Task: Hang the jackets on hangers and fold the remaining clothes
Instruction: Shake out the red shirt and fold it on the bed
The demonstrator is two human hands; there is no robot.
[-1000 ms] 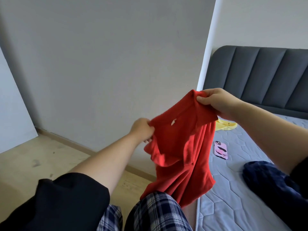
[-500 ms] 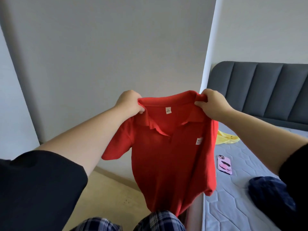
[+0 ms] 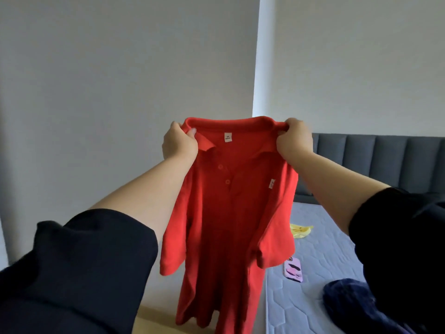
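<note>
**Polo up in the air, fold yet to come**

The red polo shirt (image 3: 231, 213) hangs at full length, left hand (image 3: 179, 141) and right hand (image 3: 295, 141) pinching its shoulders beside the mattress (image 3: 337, 249). Risk: laid down carelessly, it bunches or lands on the pink phone (image 3: 293, 271).

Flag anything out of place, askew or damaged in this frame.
Nothing looks damaged. The red polo shirt hangs freely from the left hand and right hand, which grip it at the shoulders. A pink phone lies loose on the mattress, where folded clothes could cover it.
</note>
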